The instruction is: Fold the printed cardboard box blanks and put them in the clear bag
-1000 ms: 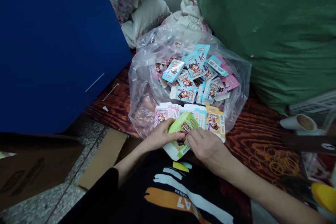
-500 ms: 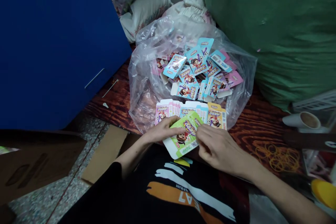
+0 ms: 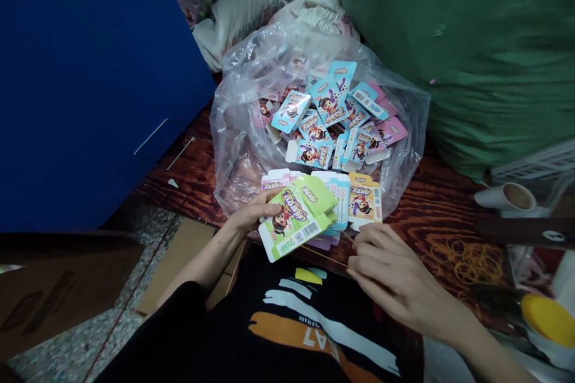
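Observation:
My left hand [image 3: 257, 210] grips a stack of flat green boxes [image 3: 294, 215], thumb on top, tilted above the table's front edge. To its right, my right hand [image 3: 381, 263] is closed on a thin rubber band [image 3: 327, 259], stretched between the stack and my fingers. Behind the green stack stand pink boxes [image 3: 275, 179], blue boxes [image 3: 342, 194] and a yellow box [image 3: 365, 200], partly covered by the stack. Farther back, a clear plastic bag [image 3: 242, 149] lies open with a loose pile of blue and pink boxes [image 3: 332, 102] in it.
Tangled rubber bands [image 3: 467, 260] lie on the dark red table [image 3: 408, 209] at the right, near a cup [image 3: 512, 197] and a yellow lid [image 3: 548, 318]. A blue panel [image 3: 90, 84] stands left, a green sack [image 3: 458, 60] right, cardboard [image 3: 179, 263] lower left.
My right hand has drawn away from the green stack, down and right, and a stretched band now shows. My left hand has moved left with the stack. The view has shifted slightly.

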A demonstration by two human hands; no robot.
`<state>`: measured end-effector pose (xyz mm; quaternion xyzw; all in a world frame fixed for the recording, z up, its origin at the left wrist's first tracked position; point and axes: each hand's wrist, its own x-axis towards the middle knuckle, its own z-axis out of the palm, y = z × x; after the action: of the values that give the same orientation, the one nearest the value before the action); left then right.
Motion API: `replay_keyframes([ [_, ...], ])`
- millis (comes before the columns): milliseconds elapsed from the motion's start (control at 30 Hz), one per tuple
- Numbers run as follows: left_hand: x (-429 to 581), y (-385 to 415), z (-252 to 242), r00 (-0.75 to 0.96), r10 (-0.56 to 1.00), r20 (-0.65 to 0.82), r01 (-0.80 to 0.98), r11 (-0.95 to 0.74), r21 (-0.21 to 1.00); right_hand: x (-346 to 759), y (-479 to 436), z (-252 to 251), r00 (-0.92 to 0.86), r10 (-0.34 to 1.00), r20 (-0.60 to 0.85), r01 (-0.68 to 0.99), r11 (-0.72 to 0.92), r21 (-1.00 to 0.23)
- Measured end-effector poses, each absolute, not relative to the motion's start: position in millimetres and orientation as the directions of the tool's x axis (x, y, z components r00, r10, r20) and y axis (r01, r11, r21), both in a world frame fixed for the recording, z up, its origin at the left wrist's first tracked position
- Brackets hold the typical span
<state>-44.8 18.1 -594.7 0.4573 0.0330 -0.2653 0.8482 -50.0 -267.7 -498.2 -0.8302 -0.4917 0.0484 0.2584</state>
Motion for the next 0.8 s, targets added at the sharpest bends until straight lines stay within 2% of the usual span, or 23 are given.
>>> replay_keyframes([
  [100, -48, 13, -593, 0.811, -0.521, -0.268, 0.523, 0.439, 0.730, -47, -268, -512, 0.624, 0.768, 0.141, 0.752, -0.542, -0.376],
  [167, -50, 11, -588, 0.791, -0.569, -0.225, 0.510, 0.410, 0.756, -40, -273, -525, 0.717, 0.690, 0.094, 0.681, -0.666, -0.304],
  [233, -52, 12, -583, 0.808, -0.560, -0.184, 0.462, 0.408, 0.787, -36, -278, -533, 0.782, 0.624, 0.009, 0.596, -0.743, -0.306],
  [300, -53, 13, -580, 0.880, -0.444, -0.168, 0.384, 0.457, 0.802, -39, -278, -535, 0.773, 0.630, -0.076, 0.549, -0.724, -0.418],
  [367, -52, 12, -579, 0.956, -0.235, -0.176, 0.274, 0.504, 0.819, -49, -272, -531, 0.687, 0.722, -0.080, 0.559, -0.596, -0.577],
  [400, -51, 11, -579, 0.976, -0.126, -0.177, 0.217, 0.501, 0.838, -55, -266, -527, 0.640, 0.768, -0.031, 0.584, -0.512, -0.630],
  [467, -48, 5, -579, 0.986, 0.037, -0.160, 0.127, 0.443, 0.887, -68, -253, -521, 0.585, 0.797, 0.146, 0.671, -0.376, -0.639],
  [533, -43, -4, -577, 0.975, 0.180, -0.127, 0.048, 0.390, 0.919, -78, -240, -516, 0.597, 0.734, 0.324, 0.730, -0.329, -0.599],
  [600, -36, -11, -573, 0.923, 0.357, -0.142, -0.028, 0.431, 0.902, -84, -229, -514, 0.632, 0.655, 0.414, 0.732, -0.331, -0.595],
  [700, -24, -13, -568, 0.808, 0.539, -0.236, -0.150, 0.577, 0.803, -85, -225, -519, 0.700, 0.609, 0.373, 0.666, -0.367, -0.649],
  [800, -21, 2, -563, 0.811, 0.548, -0.204, -0.208, 0.597, 0.775, -80, -252, -532, 0.827, 0.464, 0.317, 0.537, -0.487, -0.689],
])
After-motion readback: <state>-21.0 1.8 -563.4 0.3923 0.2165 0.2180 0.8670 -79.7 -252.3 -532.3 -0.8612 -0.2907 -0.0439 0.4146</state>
